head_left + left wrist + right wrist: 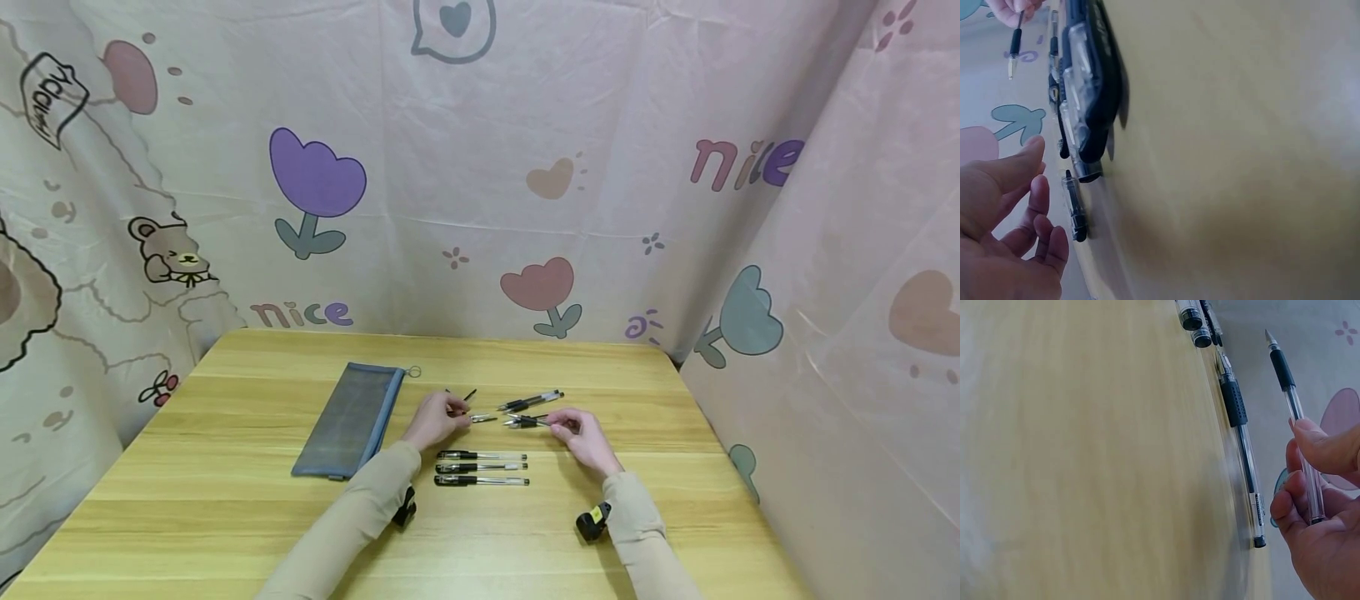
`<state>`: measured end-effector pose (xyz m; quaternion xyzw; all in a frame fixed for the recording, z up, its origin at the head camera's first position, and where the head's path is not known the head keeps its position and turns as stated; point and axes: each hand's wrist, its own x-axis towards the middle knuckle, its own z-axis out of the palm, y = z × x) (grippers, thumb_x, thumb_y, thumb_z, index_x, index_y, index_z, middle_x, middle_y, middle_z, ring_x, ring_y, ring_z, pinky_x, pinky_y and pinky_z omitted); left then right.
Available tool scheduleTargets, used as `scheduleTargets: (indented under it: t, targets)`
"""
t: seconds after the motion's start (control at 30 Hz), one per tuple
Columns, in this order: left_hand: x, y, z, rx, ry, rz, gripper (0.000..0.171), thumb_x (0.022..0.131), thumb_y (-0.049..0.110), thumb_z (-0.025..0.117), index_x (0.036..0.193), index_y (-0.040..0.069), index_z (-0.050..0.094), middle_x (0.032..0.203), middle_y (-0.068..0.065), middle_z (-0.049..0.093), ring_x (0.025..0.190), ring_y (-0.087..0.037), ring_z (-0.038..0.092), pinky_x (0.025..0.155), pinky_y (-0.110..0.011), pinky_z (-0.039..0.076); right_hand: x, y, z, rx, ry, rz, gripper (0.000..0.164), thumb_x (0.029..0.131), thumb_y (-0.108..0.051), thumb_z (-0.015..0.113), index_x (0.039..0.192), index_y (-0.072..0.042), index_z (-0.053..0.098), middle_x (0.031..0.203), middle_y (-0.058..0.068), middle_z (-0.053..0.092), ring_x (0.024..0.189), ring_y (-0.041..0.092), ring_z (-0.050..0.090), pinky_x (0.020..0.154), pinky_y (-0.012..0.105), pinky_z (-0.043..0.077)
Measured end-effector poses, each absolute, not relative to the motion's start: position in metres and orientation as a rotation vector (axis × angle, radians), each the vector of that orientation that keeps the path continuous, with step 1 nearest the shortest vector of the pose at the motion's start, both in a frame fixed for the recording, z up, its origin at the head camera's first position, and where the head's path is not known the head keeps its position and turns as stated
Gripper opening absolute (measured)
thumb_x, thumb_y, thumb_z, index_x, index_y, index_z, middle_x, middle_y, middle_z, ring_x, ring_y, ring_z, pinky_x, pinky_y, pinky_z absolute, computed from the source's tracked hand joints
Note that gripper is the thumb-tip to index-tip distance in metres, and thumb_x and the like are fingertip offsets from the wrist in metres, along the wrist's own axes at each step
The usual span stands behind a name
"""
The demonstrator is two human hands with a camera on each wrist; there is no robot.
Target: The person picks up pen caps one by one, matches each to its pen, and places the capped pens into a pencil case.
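Note:
My right hand (585,437) holds an uncapped gel pen (1294,403) with a black grip and clear barrel. The pen's bare tip points away from the palm, and the thumb presses on its barrel in the right wrist view. Another uncapped pen (1235,406) lies on the table beside that hand. My left hand (437,419) hovers with loosely bent fingers, and nothing shows between them in the left wrist view. Close by its fingertips lies a clear pen cap (483,418) with a black clip. Behind the fingers is another small dark cap-like piece (470,394).
Three capped pens (480,468) lie in a row in front of the hands. More uncapped pens (532,400) lie farther back. A grey mesh zip pouch (345,421) with blue edging lies left on the wooden table (225,500). A printed curtain (450,167) hangs behind.

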<state>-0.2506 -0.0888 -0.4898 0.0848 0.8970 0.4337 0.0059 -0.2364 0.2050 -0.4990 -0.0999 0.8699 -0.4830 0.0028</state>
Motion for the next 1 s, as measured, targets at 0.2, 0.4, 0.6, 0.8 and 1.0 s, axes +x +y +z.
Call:
scheduleTargets:
  t: [0.2, 0.4, 0.6, 0.8, 1.0]
  targets:
    - [-0.260, -0.083, -0.491, 0.261, 2.825, 1.344, 0.023, 0.085, 0.015, 0.081, 0.104, 0.005, 0.077, 0.102, -0.007, 0.073, 0.095, -0.021, 0.065, 0.086, -0.041, 0.054, -0.234, 0.206, -0.499, -0.315, 2.748, -1.508, 0.015, 0.094, 0.000, 0.065, 0.105, -0.002, 0.074, 0.098, 0.012, 0.070, 0.083, 0.009, 0.056, 0.075, 0.020, 0.046]
    - [-0.265, -0.078, -0.488, 0.272, 2.883, 1.295, 0.025, 0.081, 0.016, 0.084, 0.103, 0.005, 0.077, 0.101, -0.009, 0.068, 0.095, -0.023, 0.059, 0.088, -0.042, 0.049, -0.234, 0.205, -0.500, -0.299, 2.745, -1.529, 0.015, 0.092, 0.001, 0.066, 0.104, -0.002, 0.074, 0.096, 0.011, 0.069, 0.081, 0.009, 0.055, 0.074, 0.019, 0.045]
    - [-0.267, -0.076, -0.490, 0.278, 2.920, 1.233, 0.024, 0.081, 0.017, 0.085, 0.102, 0.006, 0.078, 0.101, -0.009, 0.064, 0.095, -0.023, 0.056, 0.089, -0.042, 0.047, -0.234, 0.205, -0.500, -0.272, 2.753, -1.530, 0.015, 0.091, 0.002, 0.066, 0.103, -0.002, 0.074, 0.098, 0.013, 0.070, 0.079, 0.006, 0.054, 0.072, 0.019, 0.044]
    - [-0.268, -0.075, -0.494, 0.311, 2.956, 1.187, 0.019, 0.080, 0.018, 0.085, 0.096, 0.009, 0.079, 0.096, -0.006, 0.062, 0.090, -0.020, 0.052, 0.083, -0.038, 0.044, -0.234, 0.205, -0.500, -0.262, 2.752, -1.529, 0.015, 0.092, 0.002, 0.065, 0.103, -0.002, 0.074, 0.098, 0.013, 0.070, 0.079, 0.008, 0.054, 0.073, 0.019, 0.044]
    - [-0.267, -0.072, -0.493, 0.318, 2.972, 1.183, 0.014, 0.080, 0.015, 0.085, 0.090, 0.009, 0.080, 0.094, -0.006, 0.063, 0.090, -0.021, 0.052, 0.088, -0.042, 0.044, -0.234, 0.205, -0.499, -0.267, 2.744, -1.531, 0.015, 0.092, 0.002, 0.065, 0.104, -0.001, 0.074, 0.100, 0.015, 0.070, 0.081, 0.010, 0.054, 0.073, 0.019, 0.044]
